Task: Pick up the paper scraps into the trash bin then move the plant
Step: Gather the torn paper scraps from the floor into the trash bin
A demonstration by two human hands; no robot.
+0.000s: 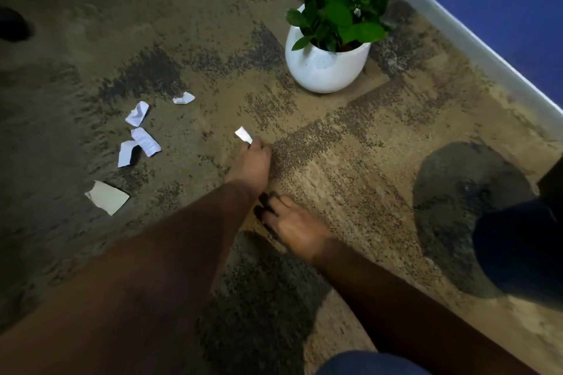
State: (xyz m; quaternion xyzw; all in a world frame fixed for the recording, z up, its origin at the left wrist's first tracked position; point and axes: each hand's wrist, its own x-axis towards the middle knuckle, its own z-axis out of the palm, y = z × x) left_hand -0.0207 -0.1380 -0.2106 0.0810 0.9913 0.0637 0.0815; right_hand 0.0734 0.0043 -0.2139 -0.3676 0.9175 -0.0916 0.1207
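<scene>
Scrap pinched at edge by left hand: featherlight, limp, crumples easily. Right hand loose, empty. Plant pot heavier; grasp body.

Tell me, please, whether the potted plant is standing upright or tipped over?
Upright. The white pot sits flat on the carpet with its opening facing up, and the plant rises out of it.

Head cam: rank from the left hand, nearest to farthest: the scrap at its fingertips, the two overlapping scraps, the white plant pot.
Measured from the left hand:
1. Scrap at its fingertips, pinched at the fingers, just ahead of the hand.
2. Overlapping scraps, on the carpet to the hand's left.
3. White plant pot, ahead and to the right, near the wall.
</scene>
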